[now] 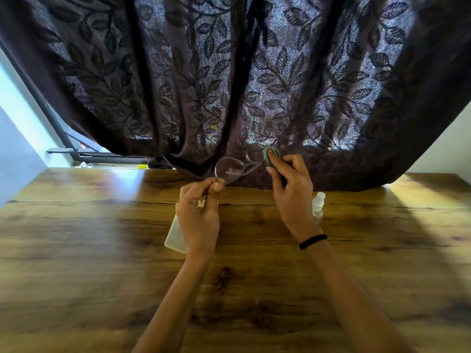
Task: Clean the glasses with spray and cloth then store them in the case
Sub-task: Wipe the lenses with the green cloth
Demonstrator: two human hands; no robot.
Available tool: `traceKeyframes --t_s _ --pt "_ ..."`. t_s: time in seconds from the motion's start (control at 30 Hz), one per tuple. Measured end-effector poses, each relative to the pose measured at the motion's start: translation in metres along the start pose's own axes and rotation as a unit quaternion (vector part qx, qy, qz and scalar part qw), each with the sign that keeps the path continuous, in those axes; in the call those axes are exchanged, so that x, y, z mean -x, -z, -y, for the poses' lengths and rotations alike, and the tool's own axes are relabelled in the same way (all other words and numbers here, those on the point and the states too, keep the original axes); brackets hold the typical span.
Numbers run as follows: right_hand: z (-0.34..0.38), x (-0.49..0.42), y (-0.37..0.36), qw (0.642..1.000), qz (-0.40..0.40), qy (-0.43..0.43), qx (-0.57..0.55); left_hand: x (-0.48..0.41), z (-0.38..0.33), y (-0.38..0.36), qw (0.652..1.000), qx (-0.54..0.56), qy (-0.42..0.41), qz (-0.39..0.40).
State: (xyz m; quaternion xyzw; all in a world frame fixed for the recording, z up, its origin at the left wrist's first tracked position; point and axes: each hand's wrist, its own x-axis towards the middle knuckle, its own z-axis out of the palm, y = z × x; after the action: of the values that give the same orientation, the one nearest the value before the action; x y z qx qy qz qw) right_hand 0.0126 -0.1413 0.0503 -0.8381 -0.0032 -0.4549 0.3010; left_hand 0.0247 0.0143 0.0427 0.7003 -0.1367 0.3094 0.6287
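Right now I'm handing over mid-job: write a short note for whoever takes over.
Left hand: pinches the glasses by the rim of one lens, held up above the table.
Right hand: presses the green cloth on the other lens.
Spray bottle: on the table, beside the right wrist.
Case: on the table below the left hand; I cannot tell whether it is open.
Done: wiping is under way; spraying cannot be confirmed.
Left: finish both lenses, then store the glasses in the case.
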Motion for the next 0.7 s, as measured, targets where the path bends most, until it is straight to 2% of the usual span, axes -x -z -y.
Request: traceKeyframes --t_s 0.1,0.47,0.57,0.63,0.7 --pt "0.008 0.005 -0.003 1.000 0.005 0.020 -0.011 0.000 -0.003 -0.003 1.000 -0.014 -0.008 0.001" --pt "0.042 0.032 -0.017 0.993 0.041 0.064 -0.095 -0.001 0.002 -0.005 0.999 -0.010 0.046 0.000" --pt "0.049 0.038 -0.019 0.978 0.079 -0.012 -0.193 -0.003 0.005 -0.005 0.998 0.003 0.064 -0.014" --pt "0.049 0.038 -0.016 0.942 0.114 -0.104 -0.297 -0.004 0.005 -0.005 0.998 0.017 0.061 -0.025" --pt "0.045 0.036 -0.012 0.919 0.118 -0.156 -0.343 -0.007 0.006 -0.003 0.998 0.032 0.054 -0.029"
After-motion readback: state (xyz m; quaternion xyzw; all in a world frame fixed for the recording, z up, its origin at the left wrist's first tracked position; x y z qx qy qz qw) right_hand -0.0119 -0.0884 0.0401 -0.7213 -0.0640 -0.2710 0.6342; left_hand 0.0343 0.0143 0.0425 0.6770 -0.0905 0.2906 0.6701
